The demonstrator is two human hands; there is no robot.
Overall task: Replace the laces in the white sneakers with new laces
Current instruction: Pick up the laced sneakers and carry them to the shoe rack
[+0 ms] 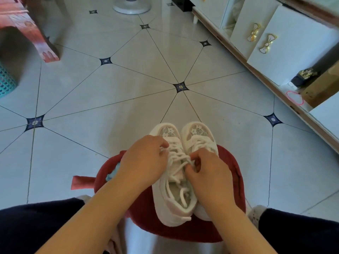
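Trouser legs: dark, either side of your forearms, right at the bottom edge.
Left hand: fingers curled in, pinching the white lace on the left sneaker's outer side.
Right hand: thumb and fingers nipping the same lace, over the tongue.
Right sneaker: touching its partner, toe clear beyond your right hand.
Red cushion: under both shoes, toes pointing away from you.

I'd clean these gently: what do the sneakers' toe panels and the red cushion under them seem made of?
Toe panels: likely sheer lace mesh, with a see-through flower pattern. Red cushion: probably matte plush or fleece, judging by its fuzzy surface.
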